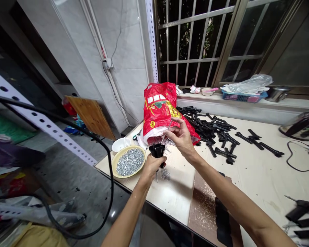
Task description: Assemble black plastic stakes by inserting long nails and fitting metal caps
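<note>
Left hand (153, 165) wraps black plastic part (157, 151) above desk (267, 171), likely steadying it; right hand (182, 137) pinches thin metal rod (169, 125) between narrowed fingers (178, 121), probably for fine control.

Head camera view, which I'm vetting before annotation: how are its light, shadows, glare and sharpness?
All in the head view: the tabletop is bright, the window mostly dark; a soft shadow lies beside the left hand; a small glint shows on the floor; the picture's edges look stretched; the black parts at lower right look soft; the thin rod in the right hand is discernible.
</note>
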The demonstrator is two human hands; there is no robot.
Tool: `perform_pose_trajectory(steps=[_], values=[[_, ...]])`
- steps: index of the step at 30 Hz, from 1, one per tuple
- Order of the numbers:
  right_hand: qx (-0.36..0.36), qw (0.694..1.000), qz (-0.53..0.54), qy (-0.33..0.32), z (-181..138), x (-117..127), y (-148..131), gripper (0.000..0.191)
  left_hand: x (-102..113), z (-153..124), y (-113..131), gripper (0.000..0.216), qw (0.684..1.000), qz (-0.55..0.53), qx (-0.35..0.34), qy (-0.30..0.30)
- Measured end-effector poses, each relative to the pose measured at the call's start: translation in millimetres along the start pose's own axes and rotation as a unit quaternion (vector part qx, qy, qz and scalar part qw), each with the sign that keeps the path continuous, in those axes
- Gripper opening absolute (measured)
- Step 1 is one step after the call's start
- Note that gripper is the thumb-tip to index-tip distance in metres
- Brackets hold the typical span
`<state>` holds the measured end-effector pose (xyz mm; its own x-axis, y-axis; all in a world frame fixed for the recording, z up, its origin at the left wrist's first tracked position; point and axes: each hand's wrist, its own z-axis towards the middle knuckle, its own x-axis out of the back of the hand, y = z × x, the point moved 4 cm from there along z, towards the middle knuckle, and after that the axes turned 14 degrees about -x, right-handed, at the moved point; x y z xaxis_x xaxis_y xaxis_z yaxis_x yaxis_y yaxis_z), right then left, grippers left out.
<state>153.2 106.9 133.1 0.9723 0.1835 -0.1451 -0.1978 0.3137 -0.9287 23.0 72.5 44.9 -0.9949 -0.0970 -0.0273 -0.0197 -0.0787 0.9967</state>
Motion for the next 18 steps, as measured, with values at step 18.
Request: perform_pose_trajectory(steps=[18], values=[[0.124,0.965,-0.192,0.125,-71,82,-65,0.017,-69,-20,35,0.018,0.993,0.012,-0.121,-0.005]])
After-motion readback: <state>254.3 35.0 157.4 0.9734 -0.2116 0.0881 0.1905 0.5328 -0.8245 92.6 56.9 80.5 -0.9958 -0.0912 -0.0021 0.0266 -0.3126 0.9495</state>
